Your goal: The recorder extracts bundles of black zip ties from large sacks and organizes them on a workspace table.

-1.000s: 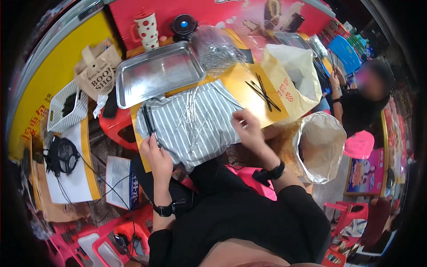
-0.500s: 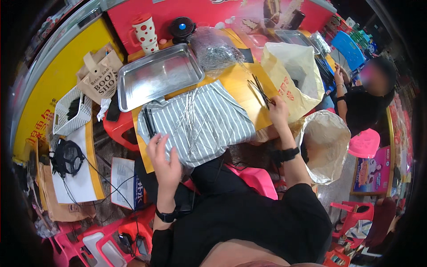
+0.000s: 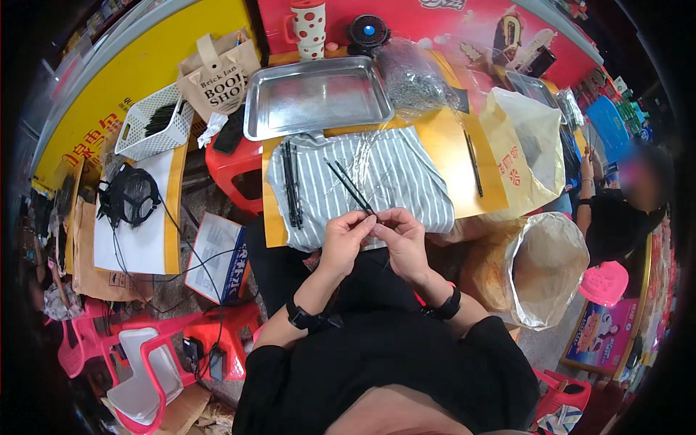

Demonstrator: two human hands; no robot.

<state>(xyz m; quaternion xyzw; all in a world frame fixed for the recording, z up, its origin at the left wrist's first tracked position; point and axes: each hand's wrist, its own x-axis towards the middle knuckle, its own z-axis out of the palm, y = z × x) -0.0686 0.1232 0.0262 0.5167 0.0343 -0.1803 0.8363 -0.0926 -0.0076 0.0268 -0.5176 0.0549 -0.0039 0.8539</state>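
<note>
My left hand [image 3: 344,241] and my right hand [image 3: 404,242] meet at the near edge of a grey-and-white striped cloth [image 3: 417,170]. Pinched between their fingertips are thin black sticks [image 3: 349,185], pointing away and to the left over the cloth. The held ends are partly hidden by my fingers. A row of similar black sticks [image 3: 291,185] lies along the cloth's left side. Clear, shiny thin strips [image 3: 371,148] rest on its far middle. To the right, more black sticks [image 3: 473,164] lie on the yellow tabletop [image 3: 453,138].
Behind the cloth is a metal tray [image 3: 315,94], with a bag of clear wrappings [image 3: 417,76] beside it. A cream bag [image 3: 518,145] and an open lined sack [image 3: 551,268] stand at right. At left are a white basket [image 3: 156,127] and a black fan [image 3: 134,194]. A person [image 3: 627,210] sits far right.
My right hand has come from the table's right side to meet my left hand over the cloth. Sticks it held now lie at right. The view has shifted left.
</note>
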